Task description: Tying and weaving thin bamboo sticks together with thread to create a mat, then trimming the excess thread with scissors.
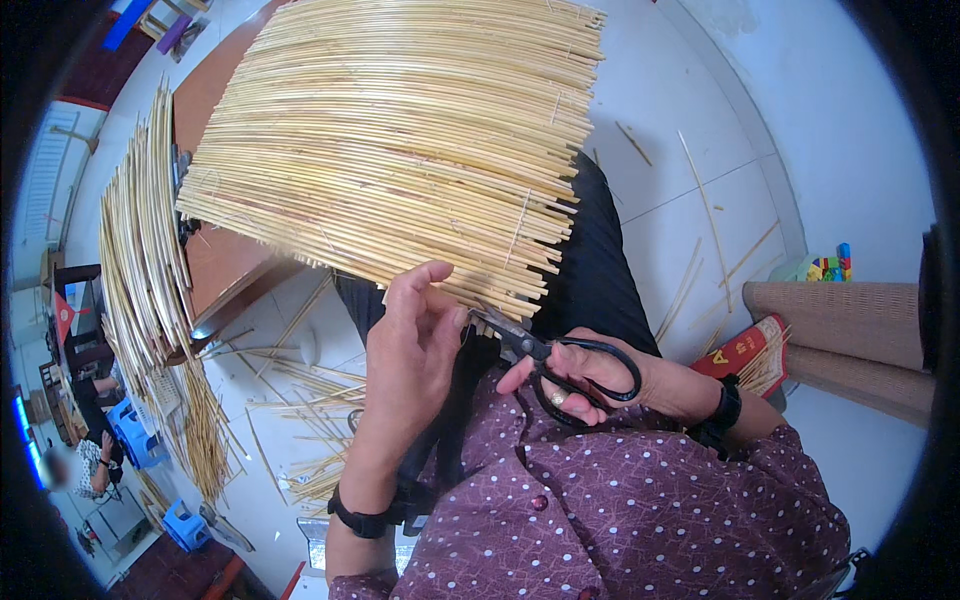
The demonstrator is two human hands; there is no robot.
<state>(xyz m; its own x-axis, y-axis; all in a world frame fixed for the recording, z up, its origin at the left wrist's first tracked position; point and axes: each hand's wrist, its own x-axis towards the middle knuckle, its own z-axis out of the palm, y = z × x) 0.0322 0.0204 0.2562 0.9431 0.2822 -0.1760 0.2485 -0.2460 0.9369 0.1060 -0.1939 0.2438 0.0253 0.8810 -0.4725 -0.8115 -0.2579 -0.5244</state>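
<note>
A mat of straight yellow reeds [390,140], bound with thin thread, slopes from the tabletop down over my lap. My right hand [575,375] is closed on a pair of scissors [525,343] with large black loop handles; finger and thumb pass through the loops. The blades point left, at the mat's near edge. Just left of the blade tips, my left hand [415,335] is at that same edge, its thumb and fingers bent together in a pinch. Whatever lies between those fingertips is too small to make out.
A brown table [235,265] supports the mat's far left part. Bundled reeds [145,230] lean at left, and loose reeds [310,400] litter the floor. At right are a red box [745,350] holding reed pieces and a rolled brown mat [840,320]. A person [95,465] sits far left near blue stools [185,525].
</note>
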